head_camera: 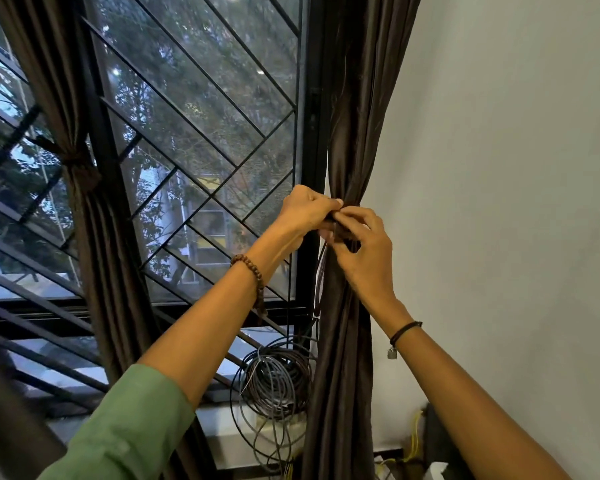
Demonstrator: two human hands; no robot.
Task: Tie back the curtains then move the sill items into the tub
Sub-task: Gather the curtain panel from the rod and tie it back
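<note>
The right brown curtain point(352, 116) hangs bunched at the window's right edge, pinched in at mid-height. My left hand point(305, 209) and my right hand point(364, 247) meet at that pinch, both closed on a dark tie-back band point(340, 230) wrapped around the fabric. Most of the band is hidden under my fingers. The left brown curtain point(94, 237) is gathered by a knotted tie-back point(75, 161). A coil of grey and dark cable point(274, 379) rests on the sill point(232, 424) beside the right curtain. No tub is in view.
Black diagonal window bars point(201, 133) cover the glass behind the curtains. A plain white wall point(499, 202) fills the right side. Yellow cables point(414, 441) and a dark object point(440, 445) sit low at the right near the floor.
</note>
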